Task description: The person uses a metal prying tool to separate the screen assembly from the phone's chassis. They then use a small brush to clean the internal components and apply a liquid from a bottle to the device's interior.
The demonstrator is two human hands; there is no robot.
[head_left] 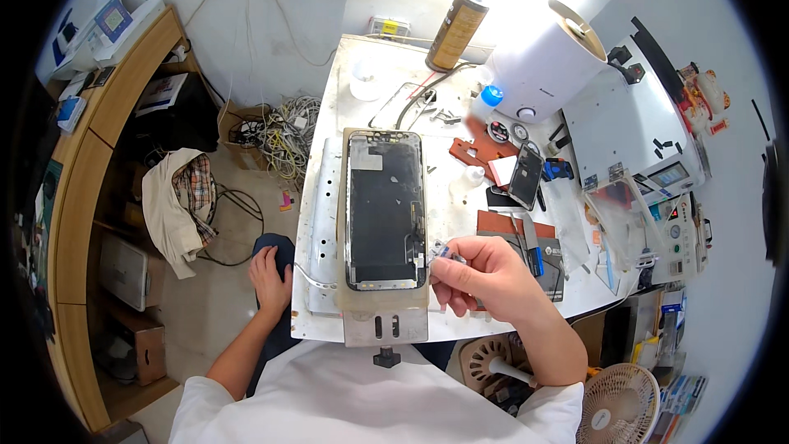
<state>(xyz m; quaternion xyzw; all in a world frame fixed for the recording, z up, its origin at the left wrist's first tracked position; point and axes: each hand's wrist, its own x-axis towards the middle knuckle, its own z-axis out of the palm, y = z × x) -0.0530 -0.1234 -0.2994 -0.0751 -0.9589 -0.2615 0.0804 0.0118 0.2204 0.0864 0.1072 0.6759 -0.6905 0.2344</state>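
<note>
A dark phone screen assembly lies face down in a pale holding fixture with a black knob below it, on the white worktable. My right hand is at the fixture's right edge, thumb and index pinched on a small shiny silvery piece, too small to name exactly; its other fingers curl underneath. My left hand rests on my dark-clothed thigh at the table's left, fingers loosely bent and apart, holding nothing.
Right of the fixture are a phone, red mats, hand tools and small bottles. Behind stand a tall can, a white humidifier and a machine. Tangled cables lie left; a fan stands lower right.
</note>
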